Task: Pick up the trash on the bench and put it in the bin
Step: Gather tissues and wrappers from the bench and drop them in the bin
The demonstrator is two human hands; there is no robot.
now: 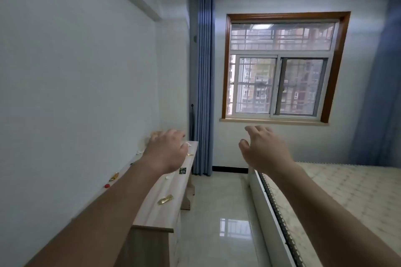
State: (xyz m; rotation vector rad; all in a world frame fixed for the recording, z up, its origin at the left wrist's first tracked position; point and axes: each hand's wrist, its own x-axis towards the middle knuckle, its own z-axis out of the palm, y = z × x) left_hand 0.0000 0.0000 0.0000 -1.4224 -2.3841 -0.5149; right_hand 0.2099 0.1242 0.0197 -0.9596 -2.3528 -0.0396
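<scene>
We are holding our left hand (167,149) loose and empty over the long pale wooden bench (156,210), and our right hand (264,147) spread, also empty. Scraps like the crumpled gold foil wrapper (165,199) and small red bit (107,186) are lying along it. We are risking missing some under our left forearm (104,212).

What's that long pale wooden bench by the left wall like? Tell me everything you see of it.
The long pale wooden bench is narrow, with a light wood-grain top and a darker brown near edge. It stands against the white wall and runs toward the blue curtain, a leg showing under its far end. Litter lies scattered on it: a crumpled gold wrapper, a small dark square packet and a red scrap. The left hand hovers over its far end; whether it touches is unclear.
</scene>
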